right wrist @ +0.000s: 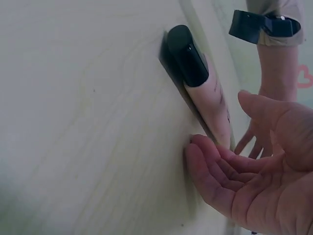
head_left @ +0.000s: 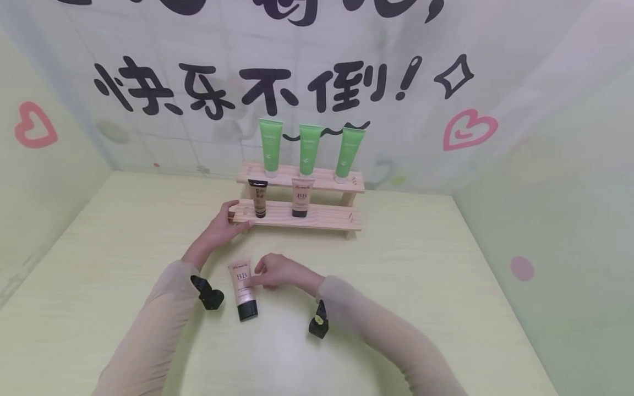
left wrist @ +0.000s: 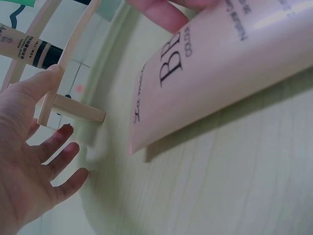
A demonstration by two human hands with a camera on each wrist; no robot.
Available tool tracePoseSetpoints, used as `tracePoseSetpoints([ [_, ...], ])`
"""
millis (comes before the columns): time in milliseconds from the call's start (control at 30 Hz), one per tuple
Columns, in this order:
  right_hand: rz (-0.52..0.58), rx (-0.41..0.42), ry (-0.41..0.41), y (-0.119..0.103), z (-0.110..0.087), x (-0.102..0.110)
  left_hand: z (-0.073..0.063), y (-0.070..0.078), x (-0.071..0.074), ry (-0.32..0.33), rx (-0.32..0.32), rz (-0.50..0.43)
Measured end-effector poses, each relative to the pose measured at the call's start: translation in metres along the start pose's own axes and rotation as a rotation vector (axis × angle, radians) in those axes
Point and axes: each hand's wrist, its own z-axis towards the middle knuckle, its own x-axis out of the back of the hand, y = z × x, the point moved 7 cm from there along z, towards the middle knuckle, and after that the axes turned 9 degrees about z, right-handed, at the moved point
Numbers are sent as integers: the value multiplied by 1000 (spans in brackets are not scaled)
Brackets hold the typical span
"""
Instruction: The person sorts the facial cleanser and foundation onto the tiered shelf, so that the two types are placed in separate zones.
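Observation:
A pink BB cream tube (head_left: 242,289) with a black cap lies on the table, cap toward the near side. My right hand (head_left: 282,273) is beside it, thumb over the tube in the head view. In the right wrist view, the thumb stands apart from the bent fingers, with nothing pinched between. My left hand (head_left: 221,226) holds the left end of the wooden rack's lower shelf (head_left: 329,216), thumb at the front edge. On that shelf stand a small brown tube (head_left: 259,199) and another pink BB cream tube (head_left: 301,199).
Three green tubes (head_left: 309,149) stand on the upper shelf (head_left: 324,180) of the rack. Behind it rises a white wall (head_left: 198,140) with black lettering. Side walls (head_left: 550,220) bound the pale table (head_left: 416,264) left and right.

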Motion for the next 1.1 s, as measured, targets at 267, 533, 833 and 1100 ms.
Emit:
tracePoseSetpoints([
  [267, -15, 14, 102, -13, -1, -16, -2, 3, 2, -3, -17, -10],
  [533, -8, 6, 114, -19, -2, -26, -2, -1, 3, -3, 0, -14],
  [833, 66, -46, 41, 5, -13, -6, -1, -3, 1, -3, -6, -27],
  [1100, 268, 1, 26, 20, -34, 41, 1, -4, -1, -10, -4, -45],
])
